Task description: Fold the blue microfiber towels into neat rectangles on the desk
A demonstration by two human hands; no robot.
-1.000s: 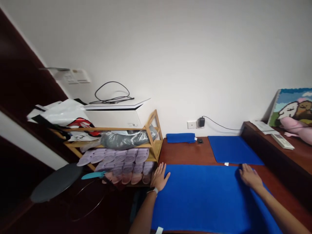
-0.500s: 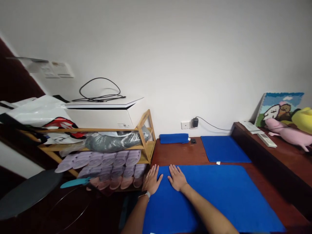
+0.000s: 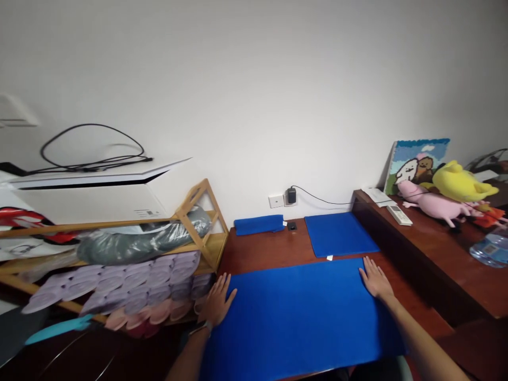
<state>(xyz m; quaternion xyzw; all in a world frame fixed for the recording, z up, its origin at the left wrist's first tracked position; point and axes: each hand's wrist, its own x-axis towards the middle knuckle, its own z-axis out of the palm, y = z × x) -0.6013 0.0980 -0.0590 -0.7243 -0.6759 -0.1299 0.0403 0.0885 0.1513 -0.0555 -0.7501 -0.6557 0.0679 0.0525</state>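
A large blue cloth [image 3: 301, 317] lies spread flat on the reddish-brown table [image 3: 265, 254]. At its far left corner rests my left hand [image 3: 217, 301], palm down with the fingers stretched out and a watch on the wrist. My right hand [image 3: 376, 280] lies flat on the cloth's far right corner, fingers extended. Neither hand grips anything. Behind the large cloth, a smaller blue cloth [image 3: 341, 235] is laid flat at the right. A folded or rolled blue cloth [image 3: 259, 225] sits by the wall at the left.
A wooden rack [image 3: 210, 248] with slippers [image 3: 135, 278] and a white box [image 3: 91, 198] stands left of the table. A raised ledge [image 3: 428, 248] on the right holds a remote control [image 3: 399, 215], plush toys [image 3: 432, 201] and a water bottle [image 3: 492, 248]. A charger [image 3: 291, 195] is plugged in.
My right hand has moved right across the large cloth, from near my left hand to the far right corner. My left hand stays at the left corner. The view has turned right.
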